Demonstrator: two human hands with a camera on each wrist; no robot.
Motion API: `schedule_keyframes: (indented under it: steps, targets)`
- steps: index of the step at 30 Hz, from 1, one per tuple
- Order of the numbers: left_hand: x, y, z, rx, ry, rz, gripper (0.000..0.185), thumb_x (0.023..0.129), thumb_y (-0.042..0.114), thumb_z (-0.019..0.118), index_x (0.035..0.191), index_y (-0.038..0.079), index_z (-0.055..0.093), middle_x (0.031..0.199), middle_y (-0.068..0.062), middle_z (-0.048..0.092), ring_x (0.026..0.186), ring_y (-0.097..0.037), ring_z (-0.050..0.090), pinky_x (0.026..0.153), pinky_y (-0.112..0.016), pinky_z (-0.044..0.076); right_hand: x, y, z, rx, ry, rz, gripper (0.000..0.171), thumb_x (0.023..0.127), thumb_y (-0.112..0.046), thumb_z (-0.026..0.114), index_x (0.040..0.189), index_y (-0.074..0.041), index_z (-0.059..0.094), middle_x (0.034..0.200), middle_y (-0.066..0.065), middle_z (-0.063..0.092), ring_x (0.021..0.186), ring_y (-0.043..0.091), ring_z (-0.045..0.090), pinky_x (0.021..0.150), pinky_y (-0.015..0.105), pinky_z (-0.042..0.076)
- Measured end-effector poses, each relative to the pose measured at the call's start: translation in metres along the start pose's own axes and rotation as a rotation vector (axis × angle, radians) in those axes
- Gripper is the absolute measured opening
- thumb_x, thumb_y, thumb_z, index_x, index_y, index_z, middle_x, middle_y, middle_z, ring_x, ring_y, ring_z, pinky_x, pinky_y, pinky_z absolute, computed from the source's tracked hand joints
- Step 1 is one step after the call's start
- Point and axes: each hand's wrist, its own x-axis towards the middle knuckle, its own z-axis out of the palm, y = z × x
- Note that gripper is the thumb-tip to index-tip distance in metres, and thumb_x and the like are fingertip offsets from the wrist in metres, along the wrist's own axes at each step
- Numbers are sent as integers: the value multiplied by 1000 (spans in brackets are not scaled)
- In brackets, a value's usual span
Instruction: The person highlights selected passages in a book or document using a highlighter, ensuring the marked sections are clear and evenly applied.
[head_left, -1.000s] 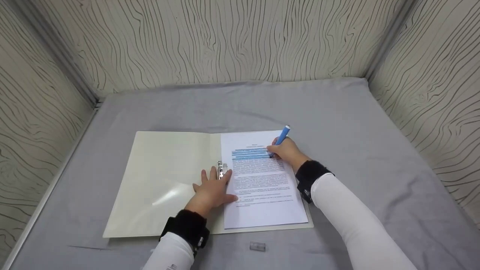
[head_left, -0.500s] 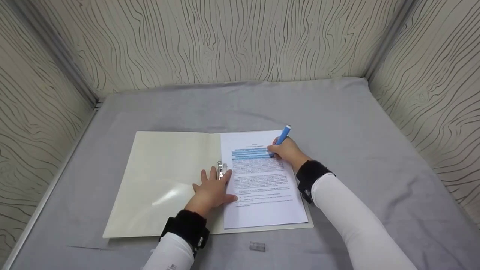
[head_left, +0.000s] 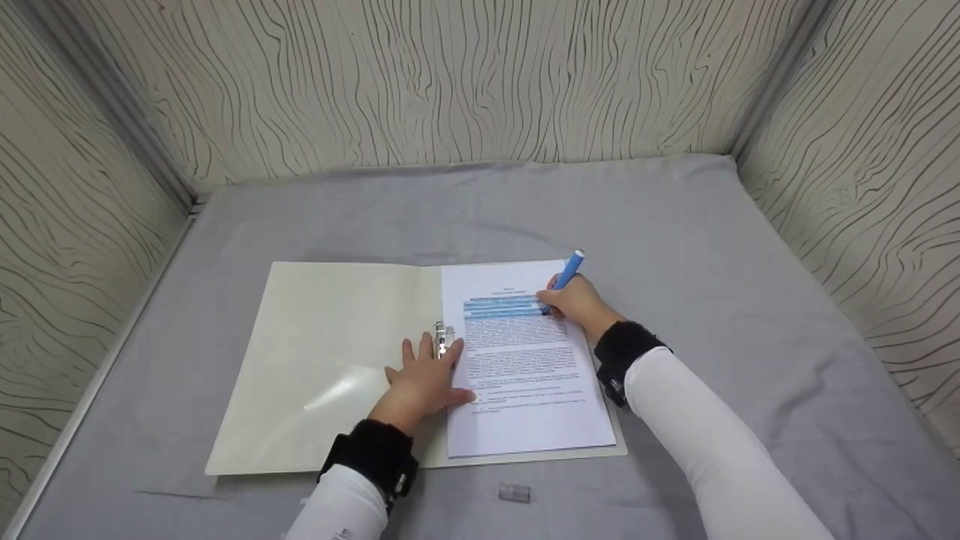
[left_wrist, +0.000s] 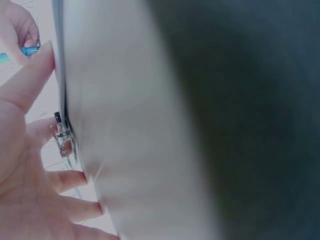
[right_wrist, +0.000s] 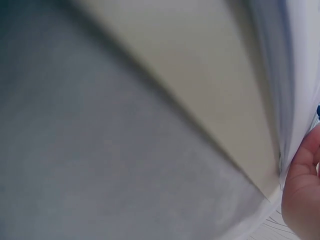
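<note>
An open cream folder [head_left: 330, 360] lies on the grey cloth, a printed sheet [head_left: 525, 375] on its right half. Several top lines of text are marked blue [head_left: 499, 306]. My right hand [head_left: 574, 301] grips a blue highlighter [head_left: 566, 271], tip down at the right end of those lines. My left hand [head_left: 426, 379] rests flat with fingers spread beside the metal clip [head_left: 441, 339] at the spine. The left wrist view shows the flat left hand [left_wrist: 25, 165] near the clip [left_wrist: 63, 137]. The right wrist view shows only the edge of my right hand [right_wrist: 302, 195] by the folder corner [right_wrist: 210, 105].
A small clear cap [head_left: 514, 492] lies on the cloth just in front of the folder. Wood-grain patterned walls [head_left: 450, 82] close in the back and both sides. Grey cloth [head_left: 712, 247] covers the surface around the folder.
The right hand with the highlighter has shifted very slightly to the right along the marked lines. The left hand has not moved.
</note>
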Motion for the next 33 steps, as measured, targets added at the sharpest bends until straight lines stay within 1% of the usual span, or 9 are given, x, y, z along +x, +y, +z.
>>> schedule_keyframes:
  steps: [6, 12, 25, 33]
  targets:
    - [0, 0, 0, -10, 7, 3, 84, 75, 49, 72, 146, 29, 33, 152, -23, 13, 136, -49, 4, 93, -74, 17, 3, 2, -1, -40, 9, -16, 19, 86, -16, 65, 80, -7, 49, 67, 1, 49, 59, 12, 49, 56, 23, 39]
    - [0, -1, 0, -11, 7, 6, 84, 75, 50, 72, 146, 28, 33, 152, -23, 13, 135, -50, 4, 93, -74, 16, 4, 3, -2, -21, 5, 11, 20, 86, -17, 65, 82, -7, 48, 68, 1, 49, 58, 12, 48, 56, 23, 39]
    - [0, 0, 0, -5, 4, 8, 84, 75, 51, 71, 146, 29, 33, 152, -23, 12, 135, -50, 4, 93, -74, 17, 4, 4, -4, -24, 8, 3, 19, 85, -16, 65, 81, -7, 49, 69, 2, 49, 58, 12, 49, 54, 22, 40]
    - [-1, 1, -1, 13, 3, 4, 83, 76, 51, 71, 146, 28, 33, 152, -22, 13, 136, -49, 5, 94, -74, 18, 3, 4, -4, 0, 12, -3, 21, 85, -15, 65, 78, -7, 47, 65, 0, 47, 57, 12, 47, 55, 23, 38]
